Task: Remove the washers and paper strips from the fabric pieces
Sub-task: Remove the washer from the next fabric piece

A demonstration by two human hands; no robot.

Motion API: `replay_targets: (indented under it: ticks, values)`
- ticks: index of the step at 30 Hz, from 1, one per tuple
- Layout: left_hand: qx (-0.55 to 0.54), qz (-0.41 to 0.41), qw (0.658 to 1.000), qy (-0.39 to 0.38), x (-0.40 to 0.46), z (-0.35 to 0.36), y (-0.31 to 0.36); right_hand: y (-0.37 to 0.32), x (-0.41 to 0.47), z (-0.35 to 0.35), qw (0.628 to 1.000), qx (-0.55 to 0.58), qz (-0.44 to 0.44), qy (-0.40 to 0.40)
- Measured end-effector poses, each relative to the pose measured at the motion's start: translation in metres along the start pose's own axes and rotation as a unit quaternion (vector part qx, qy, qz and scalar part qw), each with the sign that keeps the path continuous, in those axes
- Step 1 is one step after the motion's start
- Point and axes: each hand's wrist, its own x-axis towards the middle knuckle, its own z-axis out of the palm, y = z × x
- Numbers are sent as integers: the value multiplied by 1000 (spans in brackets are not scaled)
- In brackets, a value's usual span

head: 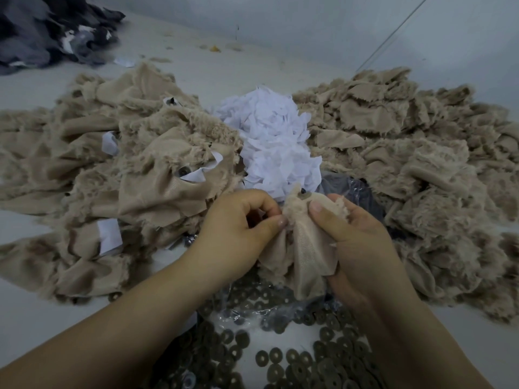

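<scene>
Beige fabric piece – washer atop – between left hand and right hand

Beige fabric pieces, a white paper strips pile, dark bronze washers, dark grey cloth.

Fuzzy tan fabric pieces, matt white paper strips, dull metal washers

Pale grey work surface under dim, flat light; plain grey wall behind; thin cord slanting across wall.
</scene>
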Motion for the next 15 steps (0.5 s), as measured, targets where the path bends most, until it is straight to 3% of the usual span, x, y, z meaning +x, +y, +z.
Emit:
replay_targets:
  ticks: [7, 12, 15]
  values:
    - [-47, 9, 999, -16, 0, 7, 2, 2, 0, -1, 999, 22, 17, -39]
    - [-144, -49, 988, 36, 3, 6, 0, 2, 5, -1, 999, 35, -1, 18]
    - [-115, -6, 992, 52, 6, 3, 2, 1, 0, 1, 997, -59, 27, -37]
